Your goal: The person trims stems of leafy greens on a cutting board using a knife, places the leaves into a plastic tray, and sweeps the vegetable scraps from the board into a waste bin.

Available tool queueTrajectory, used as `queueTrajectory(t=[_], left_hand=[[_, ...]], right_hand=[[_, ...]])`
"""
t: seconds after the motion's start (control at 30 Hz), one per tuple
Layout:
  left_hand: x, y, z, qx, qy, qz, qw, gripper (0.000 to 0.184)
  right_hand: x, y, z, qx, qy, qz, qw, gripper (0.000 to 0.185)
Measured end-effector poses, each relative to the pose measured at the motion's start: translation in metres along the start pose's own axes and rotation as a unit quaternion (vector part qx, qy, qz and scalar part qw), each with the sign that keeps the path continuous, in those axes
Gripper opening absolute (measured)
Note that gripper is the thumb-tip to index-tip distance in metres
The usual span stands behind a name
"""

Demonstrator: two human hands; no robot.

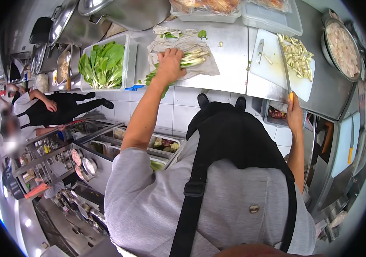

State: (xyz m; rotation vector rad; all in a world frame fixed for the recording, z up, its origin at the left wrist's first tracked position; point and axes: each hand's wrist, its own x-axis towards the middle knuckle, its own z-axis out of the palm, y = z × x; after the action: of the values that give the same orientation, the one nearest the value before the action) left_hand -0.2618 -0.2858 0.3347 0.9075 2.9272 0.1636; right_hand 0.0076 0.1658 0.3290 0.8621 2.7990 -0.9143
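My left hand [170, 64] is closed over a bunch of leafy greens [195, 58] with pale stems, resembling bok choy. The bunch lies on a crumpled, damp-looking cloth [210, 67] on the steel counter. In my right hand [294, 113] is the yellow handle of a long kitchen knife [286, 73], whose blade crosses a white cutting board [272, 73]. Cut pale stem pieces [297, 58] are heaped to the right of the blade. A small metal tool [260, 50], its kind unclear, rests on the board's left part.
Left of the cloth stands a plastic container [131, 64] full of green leaves. A steel bowl of pale meat pieces [342, 49] sits at the far right. Plastic tubs [272, 19] line the back. Another person [35, 107] stands at the left.
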Motion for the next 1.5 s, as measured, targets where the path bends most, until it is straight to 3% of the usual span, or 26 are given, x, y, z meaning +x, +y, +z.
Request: queueTrajectory(t=[0.2, 0.3, 0.43, 0.53, 0.6, 0.67, 0.7, 0.77, 0.8, 0.87, 1.0, 1.1, 1.2, 1.23, 1.33, 1.37, 1.5], left_hand=[[-0.004, -0.004, 0.001, -0.062, 0.014, -0.035, 0.997, 0.053], [0.004, -0.006, -0.014, -0.068, -0.050, -0.059, 0.995, 0.050], [0.018, -0.028, -0.032, -0.197, -0.057, -0.142, 0.968, 0.052], [0.025, -0.042, -0.058, -0.345, -0.078, -0.183, 0.918, 0.056], [0.024, -0.040, -0.084, -0.301, -0.034, -0.163, 0.939, 0.055], [0.035, -0.017, -0.106, -0.259, -0.014, -0.103, 0.960, 0.053], [0.047, 0.009, -0.111, -0.279, -0.031, -0.081, 0.956, 0.053], [0.069, 0.058, -0.119, -0.313, -0.061, -0.041, 0.947, 0.054], [0.080, 0.083, -0.111, -0.309, -0.073, 0.002, 0.948, 0.055], [0.112, 0.147, -0.092, -0.292, -0.087, 0.074, 0.950, 0.057], [0.174, 0.238, -0.018, -0.279, -0.207, 0.123, 0.930, 0.066], [0.177, 0.254, 0.022, -0.280, -0.083, 0.045, 0.955, 0.068], [0.166, 0.252, 0.038, -0.211, 0.053, 0.038, 0.975, 0.065], [0.156, 0.262, 0.028, -0.250, 0.016, 0.006, 0.968, 0.059], [0.128, 0.284, 0.030, -0.100, 0.164, 0.067, 0.979, 0.060], [0.123, 0.287, 0.032, -0.127, 0.162, 0.086, 0.975, 0.056], [0.090, 0.318, 0.019, -0.020, 0.045, 0.102, 0.994, 0.041]], right_hand=[[0.000, -0.001, -0.002, 0.001, -0.010, 0.005, 1.000, 0.046], [0.001, 0.003, -0.003, 0.015, -0.012, 0.002, 1.000, 0.047], [0.004, 0.006, -0.008, 0.024, -0.014, 0.002, 1.000, 0.048], [0.007, 0.014, -0.013, 0.050, -0.025, 0.002, 0.998, 0.048], [0.009, 0.016, -0.017, 0.079, -0.039, 0.032, 0.996, 0.048], [0.006, 0.026, -0.012, 0.108, 0.000, -0.021, 0.994, 0.048], [0.000, 0.003, -0.031, 0.114, -0.061, 0.068, 0.989, 0.049], [0.006, 0.037, -0.015, 0.150, -0.035, -0.041, 0.987, 0.050], [-0.003, -0.002, -0.045, 0.208, -0.130, 0.086, 0.966, 0.047], [0.004, -0.001, -0.050, 0.227, -0.159, 0.092, 0.956, 0.044], [0.020, 0.040, -0.040, 0.200, -0.071, 0.003, 0.977, 0.045], [0.023, 0.054, -0.051, 0.164, -0.043, -0.015, 0.985, 0.045], [0.021, 0.064, -0.052, 0.126, -0.018, -0.032, 0.991, 0.044], [0.017, 0.060, -0.057, 0.119, -0.013, -0.033, 0.992, 0.043], [0.006, 0.043, -0.071, 0.134, -0.030, -0.003, 0.991, 0.042], [0.005, 0.041, -0.072, 0.144, -0.041, 0.013, 0.989, 0.042], [0.010, 0.056, -0.057, 0.159, 0.003, -0.042, 0.986, 0.041]])
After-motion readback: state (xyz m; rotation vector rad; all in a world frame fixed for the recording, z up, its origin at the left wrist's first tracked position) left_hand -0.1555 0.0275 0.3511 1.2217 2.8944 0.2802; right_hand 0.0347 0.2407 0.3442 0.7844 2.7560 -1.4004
